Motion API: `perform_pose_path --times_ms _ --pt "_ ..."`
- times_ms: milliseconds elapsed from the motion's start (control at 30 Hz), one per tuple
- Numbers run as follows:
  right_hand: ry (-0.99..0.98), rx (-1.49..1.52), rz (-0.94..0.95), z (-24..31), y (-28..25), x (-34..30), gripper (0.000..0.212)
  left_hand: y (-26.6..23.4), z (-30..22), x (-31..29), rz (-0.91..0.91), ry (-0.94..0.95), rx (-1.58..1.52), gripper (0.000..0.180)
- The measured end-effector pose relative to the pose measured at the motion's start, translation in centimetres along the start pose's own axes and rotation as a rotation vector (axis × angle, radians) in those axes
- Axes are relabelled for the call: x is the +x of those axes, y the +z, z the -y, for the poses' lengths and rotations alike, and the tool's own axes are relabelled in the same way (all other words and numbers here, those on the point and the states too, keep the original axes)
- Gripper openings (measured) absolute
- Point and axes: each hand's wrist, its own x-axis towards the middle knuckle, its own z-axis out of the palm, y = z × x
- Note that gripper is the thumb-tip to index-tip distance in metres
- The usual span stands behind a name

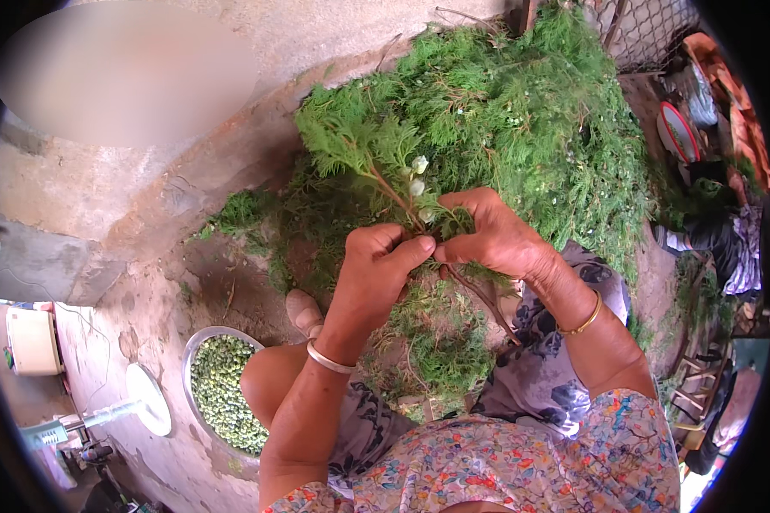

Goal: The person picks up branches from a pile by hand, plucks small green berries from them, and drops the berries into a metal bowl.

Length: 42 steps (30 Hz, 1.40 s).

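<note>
Both my hands meet in the middle of the view on a leafy evergreen branch (391, 195) with a brown stem. Pale green cones (417, 186) sit on it just above my fingers. My left hand (381, 261) pinches the stem between thumb and forefinger, a white bangle on its wrist. My right hand (492, 232) is closed on the same branch from the other side, thumb tip near the left one; a gold bangle circles that wrist. The bare lower stem (485, 303) runs down to the right beneath my hands. What lies between the fingertips is hidden.
A large heap of green branches (530, 111) lies ahead against the wall. At my left a round metal basin (188, 355) holds many small green cones. A standing fan (148, 400) is beyond it. Another person (727, 244) sits at the far right near a red-rimmed basin (678, 130).
</note>
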Motion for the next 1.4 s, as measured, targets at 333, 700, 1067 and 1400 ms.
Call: perform_pose_path --times_ms 333,700,1067,1400 --pt "0.067 0.396 0.120 0.9 -0.7 -0.7 0.038 -0.1 -0.6 -0.8 0.055 -0.018 -0.299 0.015" --pt "0.054 0.023 0.138 1.7 -0.6 -0.5 0.054 -1.4 -1.2 -0.7 0.014 0.088 -0.589 0.016" --pt "0.080 -0.250 0.177 -0.6 -0.3 0.0 0.041 0.3 0.4 0.0 -0.235 0.716 0.612 0.022" --pt "-0.021 -0.243 0.184 1.2 -0.2 -0.4 0.025 -0.8 -1.3 -0.7 -0.090 0.140 -0.352 0.012"
